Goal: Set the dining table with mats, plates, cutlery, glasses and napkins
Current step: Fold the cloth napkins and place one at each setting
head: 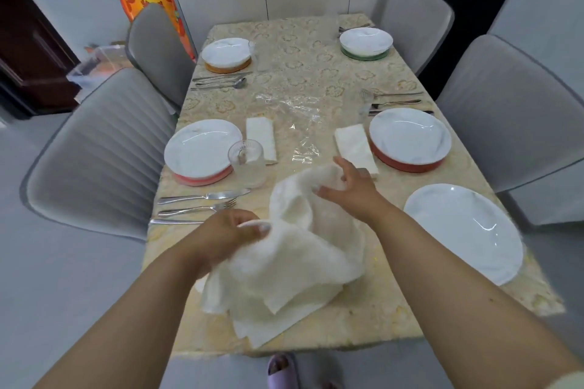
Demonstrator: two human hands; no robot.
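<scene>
Centre strip of table (303,50) is open beyond the plastic wrap (292,117). Glass (248,163) stands near left; folded napkin (355,148) and plates (410,135) flank right.

You see a cream counter (316,50) cloth with gold flowers, white plates on pink (202,179), orange (227,67), green (363,55) and red mats (407,164), grey chairs (94,148).

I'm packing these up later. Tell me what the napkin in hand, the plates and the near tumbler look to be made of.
Napkin: soft white paper or thin cloth, matte; it crumples and drapes, and I cannot tell which. Plates, such as the nearest one: glazed ceramic by the look, glossy white with faint grey marbling and sharp highlights. Tumbler: clear ribbed glass, possibly plastic; the table shows through.
</scene>
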